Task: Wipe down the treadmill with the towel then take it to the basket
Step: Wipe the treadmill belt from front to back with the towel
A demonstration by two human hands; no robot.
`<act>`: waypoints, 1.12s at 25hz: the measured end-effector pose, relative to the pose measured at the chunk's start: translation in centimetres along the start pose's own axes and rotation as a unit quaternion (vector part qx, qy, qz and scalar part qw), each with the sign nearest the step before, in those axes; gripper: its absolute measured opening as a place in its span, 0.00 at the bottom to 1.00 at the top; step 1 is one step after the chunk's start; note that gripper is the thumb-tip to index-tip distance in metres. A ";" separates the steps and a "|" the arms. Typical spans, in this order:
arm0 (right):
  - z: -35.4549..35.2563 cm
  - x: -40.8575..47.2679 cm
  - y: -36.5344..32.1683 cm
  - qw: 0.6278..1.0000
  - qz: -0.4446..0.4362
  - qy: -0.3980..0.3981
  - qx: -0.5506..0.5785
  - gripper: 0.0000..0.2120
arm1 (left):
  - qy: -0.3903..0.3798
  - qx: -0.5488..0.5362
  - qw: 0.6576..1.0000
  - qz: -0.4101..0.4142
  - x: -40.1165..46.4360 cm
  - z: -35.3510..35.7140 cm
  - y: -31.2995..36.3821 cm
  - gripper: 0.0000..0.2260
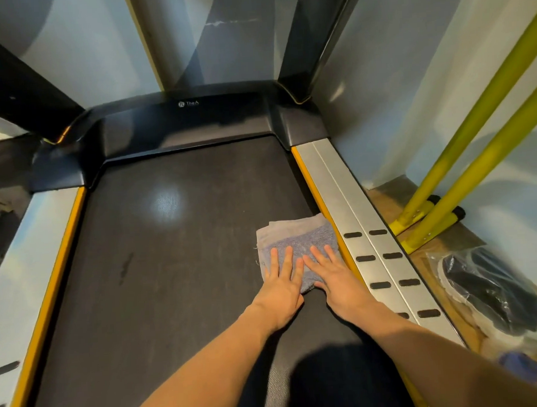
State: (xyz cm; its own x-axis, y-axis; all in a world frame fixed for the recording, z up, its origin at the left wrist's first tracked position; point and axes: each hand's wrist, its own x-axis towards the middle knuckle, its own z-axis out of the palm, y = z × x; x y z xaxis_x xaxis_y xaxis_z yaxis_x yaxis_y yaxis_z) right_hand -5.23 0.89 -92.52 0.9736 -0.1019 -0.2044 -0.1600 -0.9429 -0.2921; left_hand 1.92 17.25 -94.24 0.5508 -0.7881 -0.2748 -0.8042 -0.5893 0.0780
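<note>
Head view
Left hand: lying palm-down on the near left part of the towel, fingers straight and slightly spread, pressing flat; nothing is being gripped.
Right hand: lying palm-down on the near right part of the towel, fingers straight and slightly spread, thumb reaching round the near corner of the cloth; the hand is pressing, not pinching.
Hand spacing: the two hands are sitting side by side, inner fingers almost touching.
Towel: a grey-blue terry cloth, folded into a rough square, with a paler flat-woven band showing along its far edge; it is lying flat on the belt, at the belt's right side, its right edge just beside the orange strip.
Treadmill belt: dark, fine-textured surface, carrying the towel; a round light patch is showing ahead of the towel and a faint dark streak is showing to the left.
Orange strip: running along the belt's right edge, between belt and rail.
Right side rail: silver metal with rows of dark oval pads, running beside the towel.
Motor cover: black housing at the belt's far end, bearing a small white logo.
Yellow frame: slanted tubes standing on the floor to the right of the treadmill.
Plastic bag: clear, lying on the floor by the rail, holding dark shoes.
</note>
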 end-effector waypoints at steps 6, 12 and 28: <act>1.6 -3.5 0.2 0.999 -0.017 0.036 0.001 0.30 | 0.055 -0.011 0.998 0.016 -2.4 1.7 2.0 0.35; 3.9 -9.1 -1.1 1.000 0.009 0.025 -0.007 0.32 | 0.077 -0.013 0.996 0.049 -5.3 5.5 3.8 0.33; 10.9 -8.4 -17.1 0.998 -0.010 0.030 -0.053 0.28 | 0.168 0.144 0.973 0.068 -20.0 5.1 -9.4 0.38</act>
State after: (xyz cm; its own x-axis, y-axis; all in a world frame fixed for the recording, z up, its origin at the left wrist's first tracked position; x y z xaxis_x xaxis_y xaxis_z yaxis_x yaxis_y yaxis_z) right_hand -12.47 21.33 -96.00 0.9850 -0.0976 -0.1426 -0.1245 -0.9730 -0.1944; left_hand -2.67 39.50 -94.31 0.4383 -0.8974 0.0515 -0.8773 -0.4396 -0.1926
